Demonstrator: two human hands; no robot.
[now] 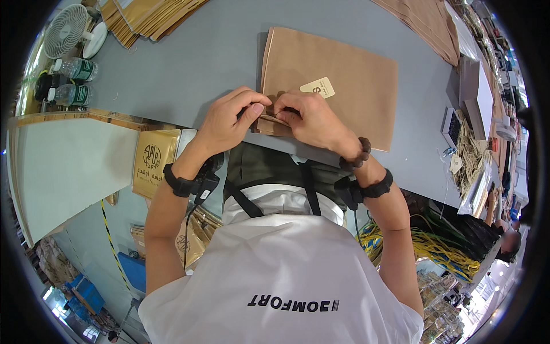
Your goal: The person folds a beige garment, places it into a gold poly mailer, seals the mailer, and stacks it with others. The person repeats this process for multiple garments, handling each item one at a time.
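Observation:
A folded brown cloth [339,60] lies flat on the grey table [180,64] in front of me, with a cream paper tag [318,87] on its top. At its near left corner, my right hand [309,114] pinches the turned-up edge of the cloth between thumb and forefinger. My left hand [234,116] is just beside that corner, thumb and forefinger a little apart; its fingertips are close to the cloth, and nothing shows between them. The exact spot under my right fingers is partly hidden.
Gold packets [146,17] are stacked at the back left. A white fan [66,32] and two water bottles [79,94] stand at the left edge. More brown cloth [425,26] lies at the back right, near a white box [478,96] and a bundle of tag strings [468,159].

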